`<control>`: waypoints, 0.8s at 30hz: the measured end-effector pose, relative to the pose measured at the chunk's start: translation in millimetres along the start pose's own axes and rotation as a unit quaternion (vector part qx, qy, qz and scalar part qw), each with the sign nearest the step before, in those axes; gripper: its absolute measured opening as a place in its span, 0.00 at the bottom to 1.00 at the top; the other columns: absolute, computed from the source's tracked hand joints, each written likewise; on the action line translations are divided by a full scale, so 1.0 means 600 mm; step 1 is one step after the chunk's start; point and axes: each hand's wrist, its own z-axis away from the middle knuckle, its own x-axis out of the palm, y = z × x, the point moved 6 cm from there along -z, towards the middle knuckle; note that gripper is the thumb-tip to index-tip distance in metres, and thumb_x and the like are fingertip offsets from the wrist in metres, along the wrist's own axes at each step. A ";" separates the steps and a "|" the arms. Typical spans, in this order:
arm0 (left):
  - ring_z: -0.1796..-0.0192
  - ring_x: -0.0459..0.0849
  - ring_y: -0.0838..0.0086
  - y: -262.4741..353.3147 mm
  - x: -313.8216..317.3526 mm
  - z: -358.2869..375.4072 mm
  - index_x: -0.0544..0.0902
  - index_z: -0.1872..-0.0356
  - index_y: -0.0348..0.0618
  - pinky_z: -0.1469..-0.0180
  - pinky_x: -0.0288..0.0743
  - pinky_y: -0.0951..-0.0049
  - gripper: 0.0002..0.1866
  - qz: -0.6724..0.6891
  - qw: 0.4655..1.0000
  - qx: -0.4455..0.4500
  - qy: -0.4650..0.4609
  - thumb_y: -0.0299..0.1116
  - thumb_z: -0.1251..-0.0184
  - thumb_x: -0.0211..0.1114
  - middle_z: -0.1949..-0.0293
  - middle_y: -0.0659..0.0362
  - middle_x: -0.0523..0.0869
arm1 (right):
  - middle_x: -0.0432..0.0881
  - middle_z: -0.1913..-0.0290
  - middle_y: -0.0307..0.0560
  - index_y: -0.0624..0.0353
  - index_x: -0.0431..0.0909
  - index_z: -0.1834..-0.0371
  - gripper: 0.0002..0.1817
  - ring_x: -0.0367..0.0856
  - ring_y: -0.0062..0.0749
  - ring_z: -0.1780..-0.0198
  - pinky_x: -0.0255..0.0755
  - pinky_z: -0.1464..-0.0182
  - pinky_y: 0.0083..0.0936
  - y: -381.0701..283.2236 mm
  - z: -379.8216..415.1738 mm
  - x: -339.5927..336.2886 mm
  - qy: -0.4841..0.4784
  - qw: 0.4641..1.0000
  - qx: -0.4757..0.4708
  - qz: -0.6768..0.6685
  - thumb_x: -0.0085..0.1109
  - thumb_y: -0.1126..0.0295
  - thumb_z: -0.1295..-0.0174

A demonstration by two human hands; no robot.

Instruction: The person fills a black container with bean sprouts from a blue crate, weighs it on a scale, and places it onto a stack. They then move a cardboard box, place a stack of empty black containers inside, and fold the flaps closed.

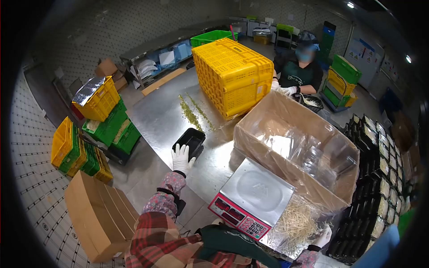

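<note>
My left hand (181,158), in a white glove, lies with fingers spread against the near end of a black plastic tray (196,137). Nothing shows inside that tray, which rests on the metal table. My right hand (322,236), also gloved, is beside a loose heap of pale, thin sprout-like strands (297,223); its fingers are too small and partly hidden to make out. Between my hands stands a red-framed digital scale (257,192) with a bare metal plate and lit red digits.
A plastic-lined cardboard box (250,143) and a yellow crate (232,67) stand on the metal table (156,111), near scattered green bits (190,114). Filled black trays (375,178) are stacked at right. A gloved co-worker (299,71) is across. Crates (103,102) and cartons (96,214) stand left.
</note>
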 end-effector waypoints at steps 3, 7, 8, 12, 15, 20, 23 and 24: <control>0.30 0.63 0.50 0.019 0.033 0.006 0.69 0.35 0.39 0.27 0.36 0.38 0.34 -0.007 1.000 -0.014 -0.008 0.53 0.36 0.58 0.37 0.46 0.73 | 0.71 0.76 0.33 0.56 0.77 0.53 0.12 0.67 0.14 0.83 0.62 0.83 0.11 -0.028 0.044 0.055 -0.016 0.999 0.035 0.035 0.55 0.61 0.31; 0.54 0.85 0.60 -0.020 0.070 -0.046 0.85 0.56 0.50 0.28 0.35 0.36 0.14 0.005 0.979 -0.085 -0.187 0.40 0.33 0.54 0.64 0.54 0.88 | 0.74 0.77 0.37 0.58 0.76 0.56 0.09 0.69 0.18 0.85 0.64 0.84 0.14 -0.008 0.093 0.150 -0.113 0.993 0.008 0.046 0.53 0.65 0.30; 0.58 0.86 0.60 -0.029 0.070 -0.043 0.86 0.60 0.50 0.27 0.37 0.38 0.12 0.024 0.987 -0.076 -0.141 0.41 0.35 0.56 0.66 0.54 0.88 | 0.75 0.77 0.37 0.57 0.77 0.56 0.09 0.70 0.18 0.85 0.64 0.85 0.14 0.004 0.100 0.146 -0.117 0.991 0.015 0.063 0.54 0.64 0.30; 0.62 0.85 0.58 -0.055 0.016 -0.042 0.87 0.66 0.46 0.26 0.45 0.52 0.15 0.122 0.986 -0.100 -0.063 0.47 0.42 0.66 0.70 0.51 0.87 | 0.75 0.77 0.37 0.58 0.76 0.56 0.09 0.69 0.17 0.85 0.63 0.84 0.14 0.031 0.152 0.112 -0.073 0.992 0.028 0.103 0.54 0.65 0.30; 0.65 0.82 0.53 -0.074 -0.006 -0.054 0.85 0.70 0.39 0.38 0.64 0.54 0.17 0.206 0.965 -0.137 0.092 0.46 0.42 0.67 0.72 0.47 0.84 | 0.76 0.71 0.37 0.60 0.76 0.55 0.07 0.72 0.17 0.77 0.66 0.77 0.14 0.044 0.193 0.087 -0.043 0.992 0.037 0.109 0.53 0.69 0.31; 0.64 0.77 0.52 0.108 -0.111 -0.094 0.83 0.70 0.40 0.46 0.68 0.51 0.09 0.357 0.922 0.018 0.150 0.35 0.41 0.67 0.70 0.49 0.82 | 0.77 0.53 0.46 0.67 0.74 0.48 0.13 0.74 0.27 0.55 0.70 0.50 0.23 0.080 0.251 0.051 0.034 0.978 -0.004 0.207 0.52 0.74 0.32; 0.55 0.81 0.61 0.314 -0.194 -0.057 0.83 0.62 0.44 0.36 0.62 0.47 0.08 0.433 0.858 0.242 0.132 0.32 0.43 0.67 0.66 0.55 0.83 | 0.79 0.52 0.49 0.68 0.75 0.49 0.12 0.75 0.30 0.51 0.69 0.45 0.26 0.086 0.277 0.050 0.036 0.965 -0.035 0.256 0.51 0.76 0.33; 0.51 0.81 0.64 0.377 -0.202 -0.033 0.83 0.61 0.46 0.33 0.56 0.42 0.10 0.443 0.834 0.315 0.090 0.31 0.44 0.66 0.65 0.58 0.83 | 0.80 0.56 0.43 0.65 0.77 0.50 0.11 0.76 0.24 0.58 0.73 0.57 0.21 0.101 0.278 0.041 0.037 0.966 -0.088 0.238 0.54 0.72 0.32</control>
